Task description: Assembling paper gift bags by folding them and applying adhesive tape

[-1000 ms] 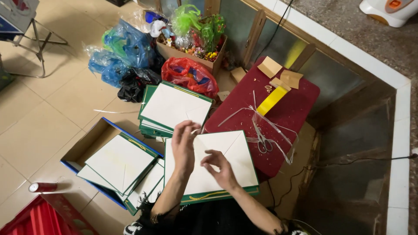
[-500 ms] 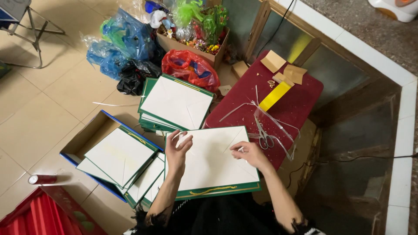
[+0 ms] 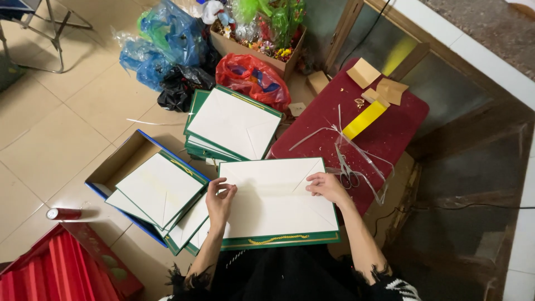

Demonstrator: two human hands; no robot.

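Red folded thing runs off the bottom-left corner; folding chair is cut by the top edge; scissors sit half hidden under clear strips.

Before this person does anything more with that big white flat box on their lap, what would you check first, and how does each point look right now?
1. Left hand on the white flat box: ok, fingers rest at its left edge.
2. Right hand on the box: ok, at its upper right edge.
3. Box lying flat: ok.
4. Scissors away from the right hand: not ok, they lie just beside it.
5. Loose plastic strips off the box: ok, they lie on the red table.
6. Box flaps sealed: cannot tell.
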